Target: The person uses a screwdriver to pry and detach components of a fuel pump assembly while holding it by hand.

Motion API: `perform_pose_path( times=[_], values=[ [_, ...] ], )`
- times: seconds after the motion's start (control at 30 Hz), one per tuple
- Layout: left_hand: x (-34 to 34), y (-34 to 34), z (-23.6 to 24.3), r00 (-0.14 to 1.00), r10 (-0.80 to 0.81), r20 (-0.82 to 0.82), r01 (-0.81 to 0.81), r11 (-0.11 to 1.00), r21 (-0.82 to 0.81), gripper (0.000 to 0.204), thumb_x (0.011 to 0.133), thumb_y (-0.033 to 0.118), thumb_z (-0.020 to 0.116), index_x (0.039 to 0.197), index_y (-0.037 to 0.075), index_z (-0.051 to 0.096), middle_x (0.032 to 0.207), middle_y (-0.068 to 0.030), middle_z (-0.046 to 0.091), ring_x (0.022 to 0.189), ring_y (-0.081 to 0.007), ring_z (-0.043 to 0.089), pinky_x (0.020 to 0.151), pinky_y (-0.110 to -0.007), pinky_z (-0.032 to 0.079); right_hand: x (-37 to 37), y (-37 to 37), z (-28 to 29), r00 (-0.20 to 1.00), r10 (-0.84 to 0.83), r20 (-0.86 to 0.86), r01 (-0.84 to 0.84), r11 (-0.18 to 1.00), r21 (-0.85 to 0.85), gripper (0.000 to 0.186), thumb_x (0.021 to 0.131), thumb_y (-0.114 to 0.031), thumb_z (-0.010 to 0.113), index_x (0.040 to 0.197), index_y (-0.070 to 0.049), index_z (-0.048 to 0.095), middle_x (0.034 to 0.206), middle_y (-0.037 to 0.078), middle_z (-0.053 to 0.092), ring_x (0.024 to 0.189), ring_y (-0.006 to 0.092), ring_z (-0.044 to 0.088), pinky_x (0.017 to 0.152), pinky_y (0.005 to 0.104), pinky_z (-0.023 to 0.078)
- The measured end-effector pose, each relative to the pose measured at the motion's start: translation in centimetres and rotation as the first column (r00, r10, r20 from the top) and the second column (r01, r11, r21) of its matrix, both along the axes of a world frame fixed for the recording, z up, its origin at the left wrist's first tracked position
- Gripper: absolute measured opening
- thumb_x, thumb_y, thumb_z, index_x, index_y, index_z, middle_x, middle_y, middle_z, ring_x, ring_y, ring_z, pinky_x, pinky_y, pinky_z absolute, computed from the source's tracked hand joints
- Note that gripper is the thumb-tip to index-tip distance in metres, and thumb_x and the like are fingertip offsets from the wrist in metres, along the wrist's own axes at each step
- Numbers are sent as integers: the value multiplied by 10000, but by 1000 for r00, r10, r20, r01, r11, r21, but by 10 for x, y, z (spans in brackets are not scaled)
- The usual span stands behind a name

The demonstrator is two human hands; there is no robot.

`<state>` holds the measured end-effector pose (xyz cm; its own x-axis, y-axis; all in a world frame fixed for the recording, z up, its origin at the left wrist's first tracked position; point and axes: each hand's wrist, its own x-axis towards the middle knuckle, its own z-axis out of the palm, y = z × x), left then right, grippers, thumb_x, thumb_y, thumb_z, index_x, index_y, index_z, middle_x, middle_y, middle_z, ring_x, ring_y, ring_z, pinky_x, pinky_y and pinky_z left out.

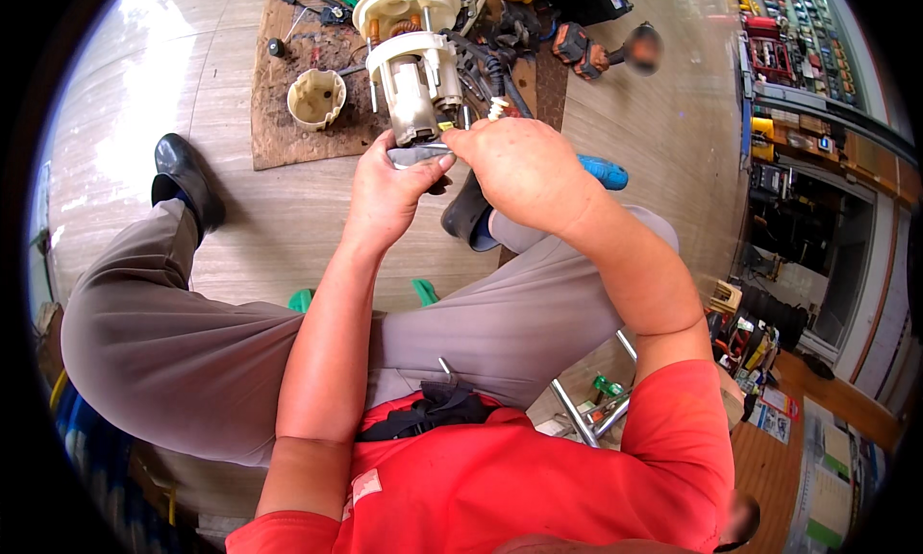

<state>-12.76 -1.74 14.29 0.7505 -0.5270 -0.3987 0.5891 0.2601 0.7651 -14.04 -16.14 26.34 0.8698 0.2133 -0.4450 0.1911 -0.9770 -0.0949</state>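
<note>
A fuel pump module [415,93] with a cream flange, metal rods and a silver-grey pump body stands over the wooden board. At its near end my left hand [385,194] is closed, the thumb pressing on a grey flat piece [419,154]. My right hand [524,165] is closed beside it, fingertips against the pump's lower end near a small yellow part [445,125]; what it grips is hidden. From behind my right wrist a blue rounded handle [604,172] sticks out; I cannot tell whether that hand holds it. A cream plastic cup [316,99] lies left of the module.
The stained wooden board [274,136] carries cables and dark hoses. An orange-and-black power tool [580,51] lies on the floor to the right. My dark shoes [187,174] flank the work. Metal stool legs [577,415] stand under me, and loaded shelves [793,45] line the right.
</note>
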Motion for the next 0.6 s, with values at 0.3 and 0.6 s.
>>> perform_pose_path(
  times=[0.3,0.6],
  values=[
    [-4,-4,-7,989,41,141,-62,986,152,414,798,83,785,1127,-41,567,901,-77,686,731,-92,631,652,-256,520,-1,6,-5,1000,7,-9,-7,1000,-23,206,842,-95,548,1012,-39,650,851,160,693,826,337,682,705,444,549],
    [-6,-5,-4,976,193,-103,-203,974,-99,385,842,68,739,1156,-54,554,953,-97,689,826,-126,661,711,-255,536,1,25,-7,993,-117,1,116,989,-96,166,854,-84,545,988,-33,628,827,163,694,806,333,696,693,436,562]
  ],
)
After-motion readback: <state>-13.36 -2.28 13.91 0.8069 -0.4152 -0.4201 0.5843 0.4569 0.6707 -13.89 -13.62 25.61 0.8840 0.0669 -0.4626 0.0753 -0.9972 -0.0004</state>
